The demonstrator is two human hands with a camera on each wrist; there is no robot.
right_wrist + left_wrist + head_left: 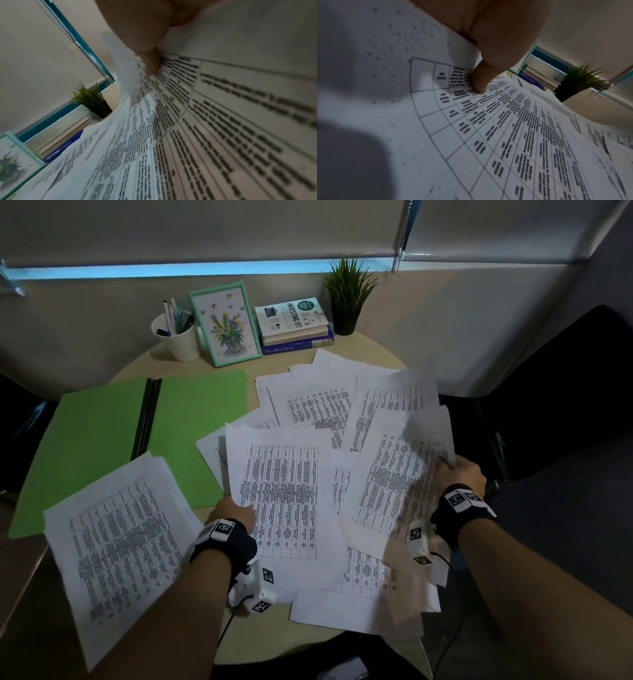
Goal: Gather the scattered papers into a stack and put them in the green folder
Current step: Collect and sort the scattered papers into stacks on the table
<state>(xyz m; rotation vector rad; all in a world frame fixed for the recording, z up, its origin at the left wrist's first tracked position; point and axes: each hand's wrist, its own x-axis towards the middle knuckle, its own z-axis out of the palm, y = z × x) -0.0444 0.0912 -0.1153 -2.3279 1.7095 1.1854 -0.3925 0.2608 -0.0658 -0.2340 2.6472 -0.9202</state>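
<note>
Where both hands (236,513) pinch: thin printed papers (281,498), curling.

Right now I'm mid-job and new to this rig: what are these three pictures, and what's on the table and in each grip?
No machine here: a person works with two bare hands, with a camera on the head and one on each wrist. The wide picture is the head view; the close ones look along each hand.

On the round table lie scattered papers, an open green folder, a pen cup, a framed picture, books and a potted plant.

The left hand pinches one printed sheet; the right hand pinches a lifted, curling sheet.
</note>
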